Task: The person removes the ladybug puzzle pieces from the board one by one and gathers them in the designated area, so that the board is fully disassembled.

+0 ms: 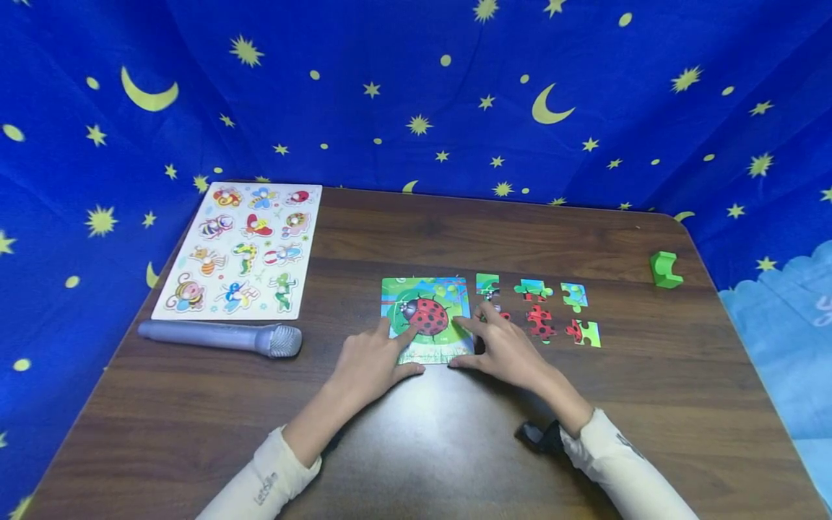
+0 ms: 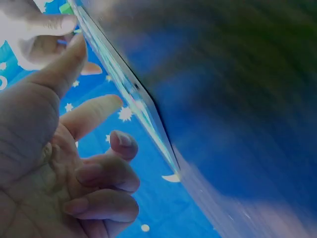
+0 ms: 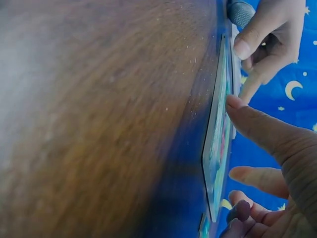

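Note:
A square ladybug puzzle board [image 1: 442,352] lies flat on the table between both hands. At its left side, my left hand [image 1: 369,361] rests with the index finger over the picture and the thumb by the near edge. My right hand [image 1: 510,350] mirrors this at the right side, index fingertip over the board's right part and thumb by the near right corner. In the left wrist view, the left hand's [image 2: 64,148] other fingers bend loosely beside the thin board [image 2: 131,89]. Right of the board lie loose jigsaw pieces [image 1: 541,325], one partly hidden behind the right hand.
A white insect peg board [image 1: 260,245] lies at the back left, with a grey toy microphone [image 1: 214,338] before it. Near the right edge of the wooden table [image 1: 416,462] stands a green block [image 1: 664,270]. A blue starry cloth [image 1: 416,87] hangs behind.

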### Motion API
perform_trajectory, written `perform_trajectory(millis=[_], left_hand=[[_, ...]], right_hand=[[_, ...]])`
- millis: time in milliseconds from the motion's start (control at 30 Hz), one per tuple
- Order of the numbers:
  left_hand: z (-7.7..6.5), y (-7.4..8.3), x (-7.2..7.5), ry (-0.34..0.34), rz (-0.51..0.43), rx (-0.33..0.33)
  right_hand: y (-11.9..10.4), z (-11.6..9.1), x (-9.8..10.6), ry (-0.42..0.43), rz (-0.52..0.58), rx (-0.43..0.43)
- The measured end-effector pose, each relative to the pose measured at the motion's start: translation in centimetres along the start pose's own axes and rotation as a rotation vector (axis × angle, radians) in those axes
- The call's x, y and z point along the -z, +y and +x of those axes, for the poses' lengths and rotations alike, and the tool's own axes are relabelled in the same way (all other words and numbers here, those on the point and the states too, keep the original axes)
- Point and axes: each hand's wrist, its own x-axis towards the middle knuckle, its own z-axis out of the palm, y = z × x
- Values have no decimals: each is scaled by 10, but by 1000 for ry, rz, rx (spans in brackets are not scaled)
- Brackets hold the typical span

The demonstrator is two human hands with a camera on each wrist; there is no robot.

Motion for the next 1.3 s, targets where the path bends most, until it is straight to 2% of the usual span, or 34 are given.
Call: perform_trajectory(millis=[133, 300, 700, 967, 1300], left_hand=[[1, 6, -4, 47, 34, -7], [1, 8, -6, 62, 58, -3], [5, 6, -7, 35, 46, -17], [4, 7, -6, -13, 49, 0], [5, 6, -6, -8, 63, -1]], right_hand=[[0, 3, -2, -11, 10, -3], [-1, 5, -4, -26, 10, -2], [1, 8, -5, -47, 69, -14], [3, 12, -10, -14, 138, -34], [3, 15, -8, -23, 98, -15]])
